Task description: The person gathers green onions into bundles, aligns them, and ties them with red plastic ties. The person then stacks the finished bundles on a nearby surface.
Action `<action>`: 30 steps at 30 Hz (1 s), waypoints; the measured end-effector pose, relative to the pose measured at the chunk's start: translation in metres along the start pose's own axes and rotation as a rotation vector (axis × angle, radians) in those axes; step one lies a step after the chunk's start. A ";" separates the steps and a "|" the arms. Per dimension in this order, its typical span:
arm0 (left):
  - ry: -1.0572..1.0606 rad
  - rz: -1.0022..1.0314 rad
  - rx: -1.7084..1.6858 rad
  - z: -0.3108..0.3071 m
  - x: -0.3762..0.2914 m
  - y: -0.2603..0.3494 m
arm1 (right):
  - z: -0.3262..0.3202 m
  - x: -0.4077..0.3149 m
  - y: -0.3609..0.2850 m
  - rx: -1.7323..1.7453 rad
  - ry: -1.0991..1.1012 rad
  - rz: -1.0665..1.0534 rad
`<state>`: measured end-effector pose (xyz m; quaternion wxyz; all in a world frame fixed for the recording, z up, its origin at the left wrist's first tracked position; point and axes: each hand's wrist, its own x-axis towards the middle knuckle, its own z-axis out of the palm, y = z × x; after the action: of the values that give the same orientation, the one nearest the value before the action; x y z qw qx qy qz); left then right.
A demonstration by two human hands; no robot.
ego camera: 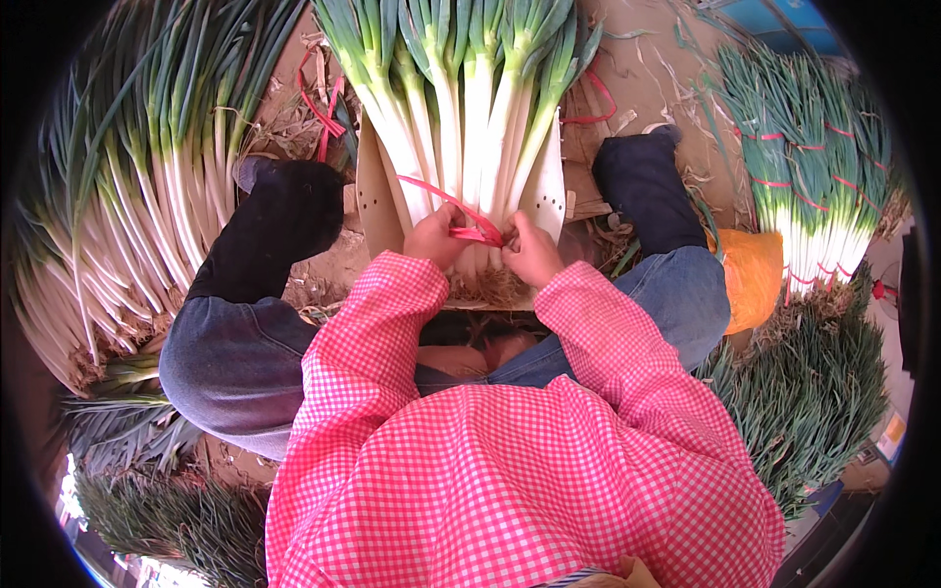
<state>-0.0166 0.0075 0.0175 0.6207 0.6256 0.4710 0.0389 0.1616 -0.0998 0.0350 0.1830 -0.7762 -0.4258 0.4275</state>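
A bunch of large green onions [470, 140] lies in a pale, open-ended trough [544, 191] between my knees, green tops away from me and roots near me. Red plastic tape [481, 229] crosses the white stalks just above the roots. My left hand [439, 237] pinches the tape on the left side of the bunch. On the right, my right hand [531, 248] has its fingers closed at the point where the tape strands meet. Whether the strands are knotted there cannot be told.
Loose green onions [169, 169] are heaped at the left. Bundles tied with red tape [809, 169] stand at the right, near an orange plastic bag [753, 279]. More greens [801, 389] lie lower right and lower left. Red tape pieces [320, 103] and dry leaves litter the ground.
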 end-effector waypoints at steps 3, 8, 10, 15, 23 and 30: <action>0.016 -0.004 0.031 0.001 -0.002 0.001 | 0.012 -0.012 -0.002 -0.051 0.242 -0.132; 0.021 -0.016 0.050 0.000 0.000 -0.001 | 0.014 -0.018 -0.010 -0.307 0.181 -0.044; 0.018 -0.021 0.079 0.000 0.001 -0.003 | 0.004 -0.010 -0.013 -0.288 0.085 -0.036; 0.021 0.016 0.060 0.001 0.001 -0.004 | -0.024 0.017 -0.015 -0.153 -0.245 -0.038; 0.014 -0.011 0.055 0.000 -0.002 0.003 | -0.006 -0.018 -0.010 -0.314 0.089 0.015; 0.026 0.015 0.033 -0.001 -0.004 0.005 | 0.013 -0.017 -0.007 -0.386 0.200 -0.025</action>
<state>-0.0167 0.0066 0.0234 0.6037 0.6387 0.4751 0.0436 0.1430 -0.1101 0.0411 0.0775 -0.8300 -0.4890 0.2569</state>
